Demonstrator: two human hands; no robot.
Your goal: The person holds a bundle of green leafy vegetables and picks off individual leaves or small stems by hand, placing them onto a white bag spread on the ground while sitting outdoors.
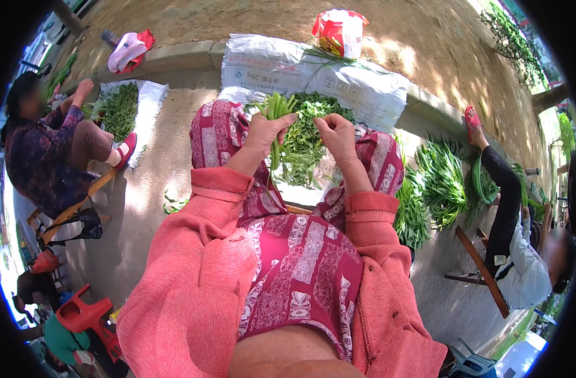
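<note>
My left hand point(267, 131) is closed round a bunch of green stems point(277, 106), whose ends stick up above the fingers while their lower part hangs below. Just to its right, my right hand point(337, 136) has thumb and forefinger pinched together; anything between them is too small to make out. The two hands are slightly apart, above my knees. Below and between them lies a heap of leafy greens point(300, 154), partly covered by the hands. It rests on a white woven sack point(253, 69) spread on the ground.
A red and white bag point(340, 33) stands beyond the sack near the stone kerb point(187, 58). Large bundles of long-leaved greens point(442, 179) lie at right. One person point(42, 142) sits at left beside greens on another sheet; another person point(527, 264) sits at right.
</note>
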